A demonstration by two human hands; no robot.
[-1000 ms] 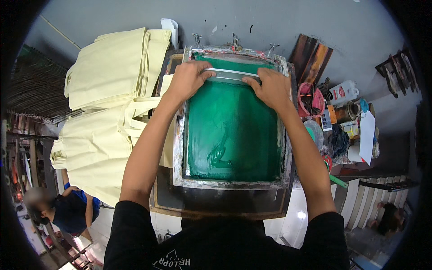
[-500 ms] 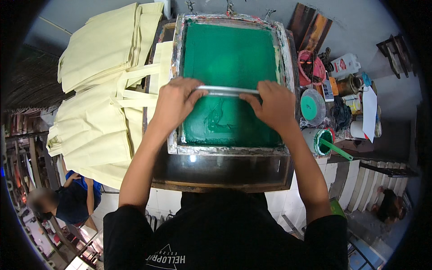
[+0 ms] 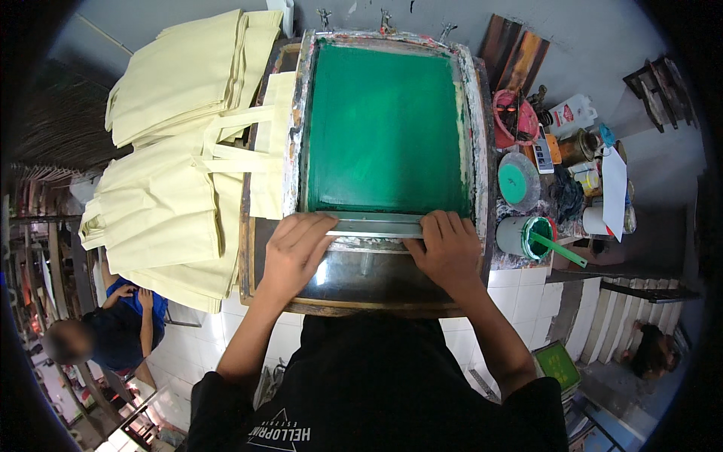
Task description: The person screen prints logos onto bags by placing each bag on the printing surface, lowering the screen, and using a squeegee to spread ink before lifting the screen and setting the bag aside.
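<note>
My left hand (image 3: 292, 252) and my right hand (image 3: 448, 250) grip the two ends of a long metal-handled squeegee (image 3: 376, 225). The squeegee lies crosswise at the near end of a screen printing frame (image 3: 297, 162). Green ink (image 3: 384, 128) coats the mesh beyond it in a smooth, even layer. The squeegee's blade edge is hidden under its handle. Beneath the frame's left side, a pale yellow cloth bag (image 3: 271, 151) sticks out, its straps trailing left.
Stacks of pale yellow bags (image 3: 181, 83) lie at the left. On the right stand an ink tub with a green spatula (image 3: 561, 250), a bowl of green ink (image 3: 518, 182), a pink basket (image 3: 515, 119) and a phone (image 3: 543, 153). A person (image 3: 113, 324) sits at lower left.
Both hands have drawn the squeegee toward me, from mid-screen to the frame's near end. The thick ink ridges on the near half are now smoothed over.
</note>
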